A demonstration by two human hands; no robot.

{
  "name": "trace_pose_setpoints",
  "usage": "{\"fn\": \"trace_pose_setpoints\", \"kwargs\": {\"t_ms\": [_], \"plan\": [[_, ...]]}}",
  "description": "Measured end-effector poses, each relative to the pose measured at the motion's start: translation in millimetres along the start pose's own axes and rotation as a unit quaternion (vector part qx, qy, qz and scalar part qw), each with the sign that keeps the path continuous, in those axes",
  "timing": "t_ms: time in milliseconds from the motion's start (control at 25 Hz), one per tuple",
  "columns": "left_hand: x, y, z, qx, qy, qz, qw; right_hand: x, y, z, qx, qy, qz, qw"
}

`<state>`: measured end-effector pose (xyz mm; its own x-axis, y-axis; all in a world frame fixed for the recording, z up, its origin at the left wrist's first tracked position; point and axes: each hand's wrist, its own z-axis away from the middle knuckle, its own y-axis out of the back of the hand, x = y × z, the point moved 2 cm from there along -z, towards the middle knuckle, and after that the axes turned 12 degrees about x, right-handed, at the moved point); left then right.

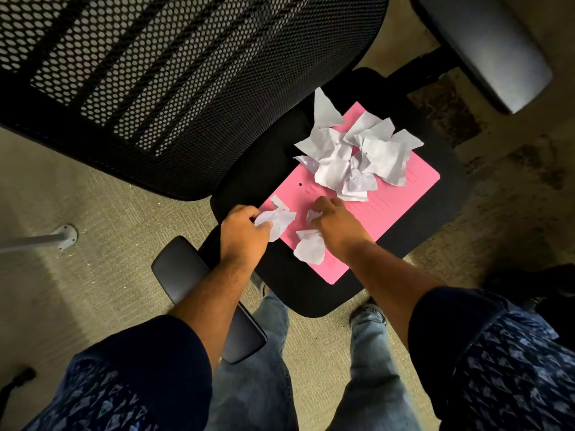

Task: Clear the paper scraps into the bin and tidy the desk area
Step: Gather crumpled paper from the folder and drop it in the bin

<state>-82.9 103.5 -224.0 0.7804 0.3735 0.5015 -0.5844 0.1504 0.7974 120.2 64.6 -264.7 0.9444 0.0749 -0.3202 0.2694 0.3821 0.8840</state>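
A pink folder (pixel 401 197) lies on the black seat of an office chair (pixel 413 231). A heap of crumpled white paper scraps (pixel 351 154) covers its far half. My left hand (pixel 245 228) grips a crumpled scrap (pixel 280 220) at the folder's near left edge. My right hand (pixel 336 220) pinches a small scrap (pixel 312 215) on the folder. One more loose scrap (pixel 309 248) lies just below that hand. No bin is in view.
The chair's mesh backrest (pixel 174 76) fills the upper left. Its left armrest (pixel 199 290) is under my left forearm, the right armrest (pixel 488 45) at the top right. A metal table leg (pixel 46 239) stands on the carpet at left.
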Motion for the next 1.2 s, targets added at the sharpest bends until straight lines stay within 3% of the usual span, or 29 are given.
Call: {"fn": "trace_pose_setpoints", "kwargs": {"t_ms": [160, 280, 360, 520, 720, 920, 1200], "plan": [[2.2, -0.1, -4.1, -0.013, -0.012, 0.024, 1.000, 7.2, -8.7, 4.5, -0.008, -0.046, -0.040, 0.998], [13.5, -2.5, -6.3, -0.053, -0.059, 0.035, 0.996, 15.3, -14.3, 21.4, 0.030, -0.117, -0.122, 0.985], [29.7, -5.4, -8.1, -0.077, -0.081, 0.053, 0.992, 23.2, -18.4, 39.7, 0.064, -0.209, -0.215, 0.952], [67.0, -22.4, -27.5, -0.084, -0.054, 0.125, 0.987, 31.7, -19.3, 79.1, 0.119, -0.364, -0.390, 0.838], [103.7, -48.9, -62.7, -0.096, -0.052, 0.134, 0.985, 39.1, -6.7, 95.8, 0.151, -0.385, -0.475, 0.777], [118.2, -76.7, -94.4, -0.133, 0.072, 0.119, 0.981, 52.5, 3.2, 98.9, 0.166, -0.391, -0.513, 0.746], [121.4, -90.0, -104.4, -0.097, 0.114, 0.119, 0.982, 69.9, 5.1, 101.1, 0.168, -0.405, -0.527, 0.728]]}}
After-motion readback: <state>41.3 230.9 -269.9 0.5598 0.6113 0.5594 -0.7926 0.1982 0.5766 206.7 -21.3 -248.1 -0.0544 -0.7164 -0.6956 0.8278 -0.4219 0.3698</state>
